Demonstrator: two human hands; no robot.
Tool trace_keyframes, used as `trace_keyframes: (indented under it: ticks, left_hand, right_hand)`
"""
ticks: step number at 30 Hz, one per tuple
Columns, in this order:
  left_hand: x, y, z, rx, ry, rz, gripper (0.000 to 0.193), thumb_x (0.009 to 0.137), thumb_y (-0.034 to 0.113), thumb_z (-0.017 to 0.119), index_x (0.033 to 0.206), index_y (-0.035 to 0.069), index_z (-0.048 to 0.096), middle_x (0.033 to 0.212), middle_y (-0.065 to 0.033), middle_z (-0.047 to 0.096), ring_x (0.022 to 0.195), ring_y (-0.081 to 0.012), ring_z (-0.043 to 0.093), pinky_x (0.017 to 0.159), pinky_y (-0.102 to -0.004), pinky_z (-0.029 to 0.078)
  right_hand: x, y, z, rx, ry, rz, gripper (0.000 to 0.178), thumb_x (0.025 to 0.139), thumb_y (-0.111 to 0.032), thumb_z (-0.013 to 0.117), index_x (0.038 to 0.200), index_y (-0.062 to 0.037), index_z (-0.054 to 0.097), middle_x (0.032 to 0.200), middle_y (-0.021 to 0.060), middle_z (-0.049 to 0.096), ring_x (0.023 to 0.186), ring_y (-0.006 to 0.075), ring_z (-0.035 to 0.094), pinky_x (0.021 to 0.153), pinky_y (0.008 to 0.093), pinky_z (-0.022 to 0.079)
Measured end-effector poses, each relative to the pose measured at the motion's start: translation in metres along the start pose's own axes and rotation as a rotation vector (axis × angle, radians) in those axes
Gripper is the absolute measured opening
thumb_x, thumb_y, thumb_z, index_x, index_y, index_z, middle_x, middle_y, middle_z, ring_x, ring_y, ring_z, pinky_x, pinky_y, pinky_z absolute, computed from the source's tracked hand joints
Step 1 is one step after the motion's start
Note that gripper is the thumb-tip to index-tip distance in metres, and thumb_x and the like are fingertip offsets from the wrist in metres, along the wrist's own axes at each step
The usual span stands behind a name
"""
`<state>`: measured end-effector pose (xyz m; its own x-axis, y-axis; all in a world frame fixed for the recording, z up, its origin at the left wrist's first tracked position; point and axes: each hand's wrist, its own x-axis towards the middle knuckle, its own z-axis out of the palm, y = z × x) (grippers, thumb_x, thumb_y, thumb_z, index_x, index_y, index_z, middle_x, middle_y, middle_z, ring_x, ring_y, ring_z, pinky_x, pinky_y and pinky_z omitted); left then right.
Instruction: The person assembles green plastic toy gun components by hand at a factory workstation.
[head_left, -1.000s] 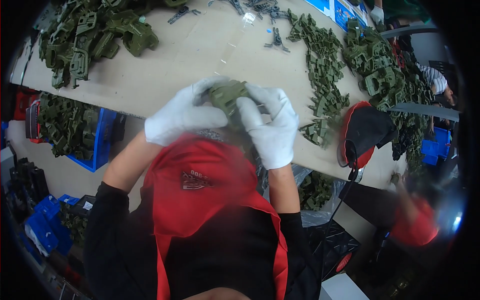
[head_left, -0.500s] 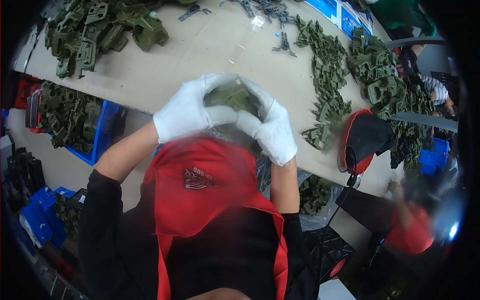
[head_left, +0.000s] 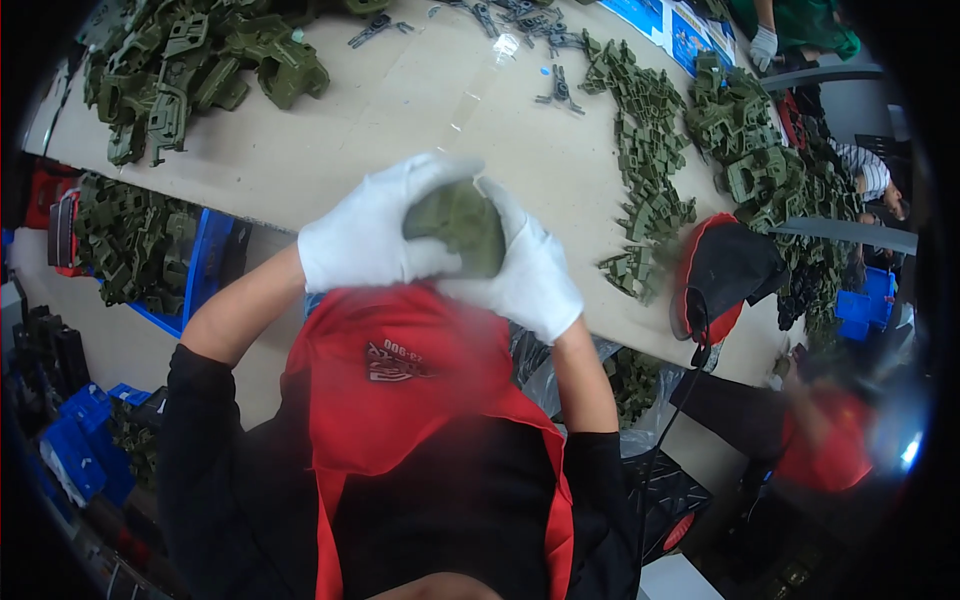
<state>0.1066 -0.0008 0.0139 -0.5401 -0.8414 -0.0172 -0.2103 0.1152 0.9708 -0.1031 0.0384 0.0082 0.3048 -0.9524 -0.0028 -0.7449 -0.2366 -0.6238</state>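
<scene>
An olive-green molded plastic part (head_left: 456, 222), blurred by motion, sits between my two white-gloved hands above the table's near edge. My left hand (head_left: 375, 225) grips it from the left, thumb below and fingers over the top. On the other side my right hand (head_left: 530, 265) is closed round its right and lower edge. The part's exact kind is too smeared to tell. Nearest on the table, up and to the left, lies a heap of larger olive-green molded parts (head_left: 185, 85). To the right runs a strip of small olive-green pieces (head_left: 650, 150).
Small grey parts (head_left: 560, 92) lie at the far side of the table (head_left: 370, 120). A black-and-red cap (head_left: 722, 275) rests at the right edge. A blue crate (head_left: 203, 262) of green parts stands at left. Co-workers are at right, one in a red top (head_left: 830, 440).
The green part has turned between my hands, and a smoother, rounder side now shows. My right hand has shifted slightly down. A co-worker's gloved hand has appeared at the far right.
</scene>
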Motion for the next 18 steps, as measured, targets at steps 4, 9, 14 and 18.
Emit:
trace_keyframes:
  ticks: [4,9,14,18]
  left_hand:
    - [0.008,0.008,0.003,0.294,-0.018,0.089,0.074,0.062,0.008,0.073,0.133,0.007,0.052,0.106,-0.0163,0.058,0.1,-0.0353,0.058,0.093,-0.0384,0.046]
    - [0.018,0.027,0.0,0.415,-0.156,0.094,0.072,0.061,0.013,0.077,0.129,0.005,0.055,0.107,-0.0164,0.06,0.104,-0.0306,0.06,0.095,-0.0368,0.046]
    - [0.039,-0.01,0.009,-0.118,0.085,-0.047,0.094,0.069,0.027,0.081,0.148,0.007,0.033,0.133,-0.0173,0.052,0.123,-0.029,0.052,0.102,-0.0346,0.042]
    - [0.052,-0.044,0.007,-0.476,0.54,0.044,0.084,0.081,0.022,0.072,0.15,0.007,0.028,0.14,-0.0184,0.043,0.13,-0.0305,0.045,0.1,-0.0373,0.043]
  right_hand:
    - [0.009,-0.008,0.002,0.12,-0.078,0.147,0.065,0.068,-0.032,0.077,0.124,-0.013,0.052,0.107,0.0176,0.065,0.097,0.0365,0.063,0.083,0.0446,0.051]
    - [0.0,-0.001,0.003,-0.082,-0.113,0.147,0.064,0.072,-0.037,0.074,0.126,-0.0117,0.052,0.104,0.0195,0.065,0.093,0.0391,0.064,0.082,0.046,0.052]
    - [0.033,0.025,-0.015,0.299,-0.126,0.13,0.054,0.074,-0.038,0.076,0.116,-0.0081,0.061,0.099,0.0158,0.068,0.094,0.0343,0.066,0.082,0.0418,0.053]
    - [0.059,0.078,-0.07,1.474,0.039,0.531,0.039,0.088,-0.025,0.069,0.121,-0.0066,0.06,0.105,0.0033,0.066,0.095,0.0149,0.062,0.082,0.0307,0.049]
